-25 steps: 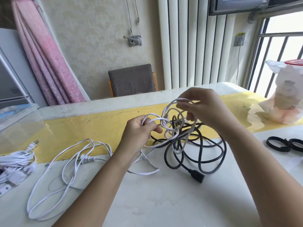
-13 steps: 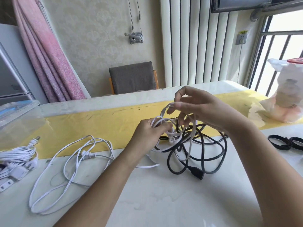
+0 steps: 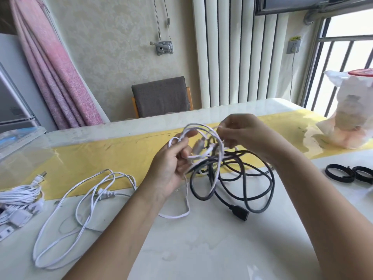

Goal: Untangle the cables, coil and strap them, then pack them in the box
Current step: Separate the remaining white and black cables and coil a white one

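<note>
gripping loops of a tangled white cable point(image 3: 221, 147) in curled fingers, the left hand point(image 3: 171, 170) holds it above the pale table point(image 3: 201, 249) while the right hand point(image 3: 248, 136) pinches a strand between fingertips; a black cable point(image 3: 239, 213) lies snarled beneath, looped through the white one.

A tangled white cable point(image 3: 203, 138) is gripped by the left hand point(image 3: 171, 168) and pinched by the right hand point(image 3: 242, 136) above a black cable point(image 3: 242, 178) on the table point(image 3: 201, 249).

2 hands (left hand point(image 3: 171, 168), right hand point(image 3: 246, 136)), 1 black cable point(image 3: 239, 213), 2 loose white cables point(image 3: 105, 192), 1 white bundle point(image 3: 20, 194) left, 2 black straps point(image 3: 351, 174) right
</note>
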Demonstrator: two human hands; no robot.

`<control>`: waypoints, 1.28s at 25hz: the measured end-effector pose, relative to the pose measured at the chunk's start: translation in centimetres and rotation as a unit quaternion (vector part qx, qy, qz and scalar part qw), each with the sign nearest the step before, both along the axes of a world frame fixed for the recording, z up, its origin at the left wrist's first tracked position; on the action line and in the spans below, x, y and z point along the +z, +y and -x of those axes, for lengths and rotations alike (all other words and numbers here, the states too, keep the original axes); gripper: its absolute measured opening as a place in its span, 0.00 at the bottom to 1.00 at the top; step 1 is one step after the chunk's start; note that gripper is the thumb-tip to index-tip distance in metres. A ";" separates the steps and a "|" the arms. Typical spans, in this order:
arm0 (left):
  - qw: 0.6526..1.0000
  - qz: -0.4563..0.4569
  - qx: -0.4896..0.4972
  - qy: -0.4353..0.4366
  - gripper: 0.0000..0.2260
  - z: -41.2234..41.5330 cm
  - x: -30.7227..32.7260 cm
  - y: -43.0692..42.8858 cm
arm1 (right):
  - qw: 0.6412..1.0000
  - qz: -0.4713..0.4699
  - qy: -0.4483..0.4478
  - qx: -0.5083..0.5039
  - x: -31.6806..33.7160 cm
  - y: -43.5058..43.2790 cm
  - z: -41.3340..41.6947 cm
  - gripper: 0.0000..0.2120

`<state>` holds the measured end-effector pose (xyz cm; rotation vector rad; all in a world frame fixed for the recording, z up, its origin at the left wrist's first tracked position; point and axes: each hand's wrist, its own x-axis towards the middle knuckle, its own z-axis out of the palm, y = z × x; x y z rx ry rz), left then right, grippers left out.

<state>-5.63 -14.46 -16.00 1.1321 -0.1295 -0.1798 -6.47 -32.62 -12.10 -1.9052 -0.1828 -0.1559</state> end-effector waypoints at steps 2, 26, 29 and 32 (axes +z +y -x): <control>0.997 0.053 0.028 0.048 0.08 -0.7 0.2 0.8 | 0.984 -0.174 0.008 -0.018 0.2 -0.1 -0.1 0.06; 0.993 0.063 0.011 -0.098 0.15 -1.4 1.6 3.5 | 0.832 0.397 -0.368 0.121 -1.0 4.4 2.9 0.24; 0.993 0.078 0.004 -0.094 0.15 -1.1 2.0 3.5 | 0.814 0.374 -0.425 0.130 -1.7 5.7 2.8 0.18; 0.989 0.080 -0.023 -0.120 0.16 -0.5 2.2 3.1 | 0.939 0.164 -0.303 -0.001 -0.6 4.1 2.1 0.16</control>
